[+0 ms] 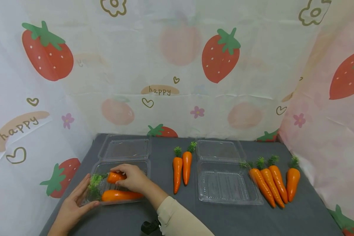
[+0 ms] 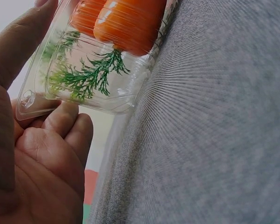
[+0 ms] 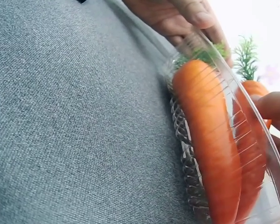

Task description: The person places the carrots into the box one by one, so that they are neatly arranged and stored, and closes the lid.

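Note:
In the head view my right hand (image 1: 132,178) pinches an orange toy carrot (image 1: 114,177) between thumb and fingers, over the left clear plastic box (image 1: 147,170). A second carrot (image 1: 118,195) lies along the near side inside this box, its green top (image 1: 95,183) toward the left end. My left hand (image 1: 73,205) holds the box's left end, with the thumb at the near corner and the fingers along the far part. In the right wrist view the pinched carrot (image 3: 255,88) shows beyond the lying carrot (image 3: 206,126), through the ribbed wall.
The left box's lid (image 1: 127,149) is folded back. Two carrots (image 1: 177,173) lie between the boxes. A second open clear box (image 1: 228,198) stands right of centre, with several carrots (image 1: 292,183) beside it. A black object (image 1: 148,226) shows near my right wrist. Patterned cloth walls surround the grey table.

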`<action>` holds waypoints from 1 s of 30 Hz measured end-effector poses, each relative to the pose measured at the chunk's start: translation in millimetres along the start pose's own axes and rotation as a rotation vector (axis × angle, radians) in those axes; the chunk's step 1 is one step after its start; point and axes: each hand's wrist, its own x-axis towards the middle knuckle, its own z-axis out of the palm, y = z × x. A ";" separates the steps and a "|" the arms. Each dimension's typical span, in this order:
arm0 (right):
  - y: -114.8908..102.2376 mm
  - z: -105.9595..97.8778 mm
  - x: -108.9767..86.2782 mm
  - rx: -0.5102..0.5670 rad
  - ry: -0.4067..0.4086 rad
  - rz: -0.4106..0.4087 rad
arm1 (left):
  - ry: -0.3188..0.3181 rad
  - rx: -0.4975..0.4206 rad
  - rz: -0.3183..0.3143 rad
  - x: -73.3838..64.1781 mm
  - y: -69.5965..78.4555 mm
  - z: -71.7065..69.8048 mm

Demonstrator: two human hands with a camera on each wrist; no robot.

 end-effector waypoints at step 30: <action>-1.6 3.0 5.4 -0.153 -0.141 0.061 | -0.013 -0.048 -0.018 0.2 -2.6 -0.7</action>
